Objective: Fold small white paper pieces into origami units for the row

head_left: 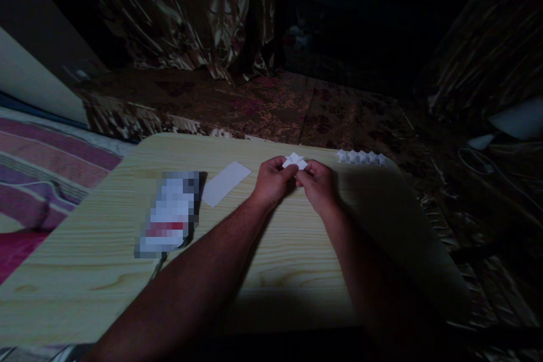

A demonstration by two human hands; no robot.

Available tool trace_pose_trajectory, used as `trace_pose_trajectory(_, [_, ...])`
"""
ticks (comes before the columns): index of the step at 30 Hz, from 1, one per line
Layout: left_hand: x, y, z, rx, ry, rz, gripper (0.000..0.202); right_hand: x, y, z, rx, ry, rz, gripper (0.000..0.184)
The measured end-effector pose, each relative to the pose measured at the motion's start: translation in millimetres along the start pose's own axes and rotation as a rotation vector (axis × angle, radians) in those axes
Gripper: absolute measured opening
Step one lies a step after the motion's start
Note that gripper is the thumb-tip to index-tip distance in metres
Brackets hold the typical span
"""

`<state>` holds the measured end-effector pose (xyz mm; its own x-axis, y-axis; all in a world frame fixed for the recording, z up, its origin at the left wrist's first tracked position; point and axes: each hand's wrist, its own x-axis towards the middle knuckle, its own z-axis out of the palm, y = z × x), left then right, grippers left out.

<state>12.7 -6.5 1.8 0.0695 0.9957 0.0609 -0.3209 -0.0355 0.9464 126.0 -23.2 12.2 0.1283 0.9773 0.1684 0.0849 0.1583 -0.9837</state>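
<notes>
A small folded white paper star is held between my two hands above the far half of the wooden table. My left hand pinches its left side, the thumb lying across the paper's near face. On the other side, my right hand grips the right edge between thumb and fingers. Some fingertips are hidden behind the paper. Along the far right edge stands a row of several similar folded paper stars, close together. Left of my hands lies a flat stack of white paper strips.
A blurred-out phone-like object with a cable lies on the left of the table. A bed with striped cover adjoins the left side. Patterned cloth and curtains are beyond the far edge. The room is dim.
</notes>
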Motion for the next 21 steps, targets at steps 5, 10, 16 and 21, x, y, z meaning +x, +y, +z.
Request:
trace_pose_trajectory(5, [0.8, 1.0, 0.8, -0.037, 0.010, 0.005, 0.018, 0.8, 2.0, -0.3, 0.004, -0.026, 0.008, 0.005])
trace_pose_trajectory(10, [2.1, 1.2, 0.5, -0.145, -0.007, -0.010, 0.019, 1.2, 1.1, 0.5, 0.055, -0.064, 0.036, 0.007])
trace_pose_trajectory(16, [1.4, -1.0, 0.1, -0.168, -0.038, -0.017, 0.020, -0.3, -2.1, 2.1, 0.031, -0.035, 0.040, 0.010])
trace_pose_trajectory(21, [2.2, -0.6, -0.2, -0.141, -0.017, 0.000, 0.020, 0.0, -1.5, 1.6, 0.066, -0.024, 0.041, 0.007])
